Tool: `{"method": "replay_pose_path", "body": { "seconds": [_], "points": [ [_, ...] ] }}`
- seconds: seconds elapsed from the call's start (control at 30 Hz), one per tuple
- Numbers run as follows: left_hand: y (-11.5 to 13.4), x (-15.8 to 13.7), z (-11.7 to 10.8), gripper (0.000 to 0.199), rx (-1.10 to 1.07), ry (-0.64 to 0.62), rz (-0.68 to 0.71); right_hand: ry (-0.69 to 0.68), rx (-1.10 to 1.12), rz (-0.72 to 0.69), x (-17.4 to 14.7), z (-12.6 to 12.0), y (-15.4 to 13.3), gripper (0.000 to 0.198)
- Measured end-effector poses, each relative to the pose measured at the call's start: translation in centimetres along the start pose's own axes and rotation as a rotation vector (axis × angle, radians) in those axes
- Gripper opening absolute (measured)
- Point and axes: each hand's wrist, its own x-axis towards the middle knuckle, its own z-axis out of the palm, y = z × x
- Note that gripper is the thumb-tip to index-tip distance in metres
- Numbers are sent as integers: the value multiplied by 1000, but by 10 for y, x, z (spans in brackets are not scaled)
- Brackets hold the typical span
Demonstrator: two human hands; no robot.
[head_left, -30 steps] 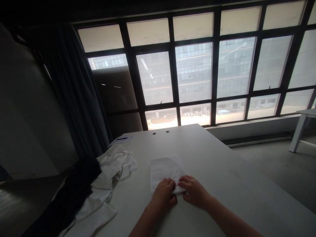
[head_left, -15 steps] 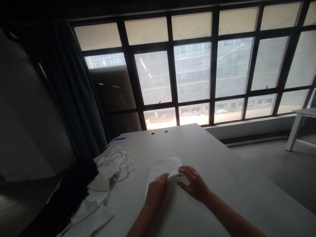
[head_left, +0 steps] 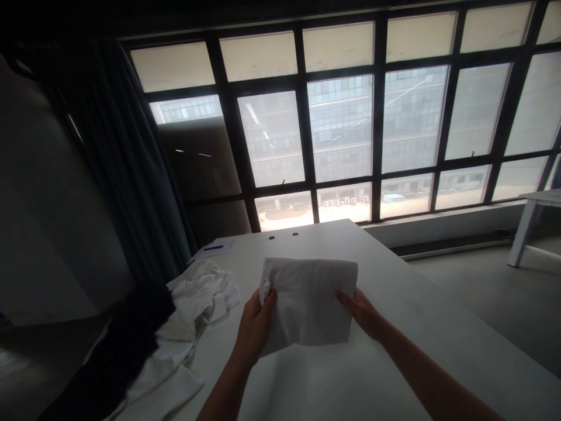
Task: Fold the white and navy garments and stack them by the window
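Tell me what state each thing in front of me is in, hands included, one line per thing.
Folded white cloth: roughly rectangular, held up between both hands.
Left hand: gripping its left side.
Right hand: gripping its right side.
Crumpled white cloth: unfolded, heaped on the table.
Dark cloth: bunched beside that heap.
Paper: lying flat.
Pen: lying on the paper; cap unclear.
Curtain: hanging, gathered leftward.
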Motion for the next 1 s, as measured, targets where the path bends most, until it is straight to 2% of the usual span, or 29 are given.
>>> {"method": "replay_pose_path", "body": {
  "seconds": [0.1,0.2,0.3,0.37,0.47,0.53,0.6,0.7,0.8,0.9,1.0],
  "points": [
    [-7,6,-5,56,-135,0,-110,-48,-24,-54,-5,4,-21,54],
    [-13,11,-11,59,-131,-59,-180,49,-115,-131,-4,8,-34,50],
    [-19,13,-19,61,5,-201,-234,161,-221,-122,-1,9,-38,48],
    [-26,13,-24,62,163,-304,-294,176,-323,-62,1,5,-34,48],
    [-43,14,-32,55,652,-469,-352,158,-676,72,3,-6,-17,47],
    [-53,14,-35,44,941,-487,-319,168,-947,126,2,-13,-2,40],
    [-61,13,-32,33,1072,-424,-254,174,-1198,95,1,-13,12,37],
    [-68,6,-9,34,1121,-371,-144,84,-1410,-67,-2,-1,30,40],
    [-79,-8,33,46,1107,-396,50,-5,-1395,-180,-6,21,51,45],
    [-99,-25,73,57,1010,-535,258,-60,-1407,-186,-10,36,71,50],
    [-118,-35,92,61,973,-551,316,-123,-1415,-143,-11,39,83,55]
  ]
}}
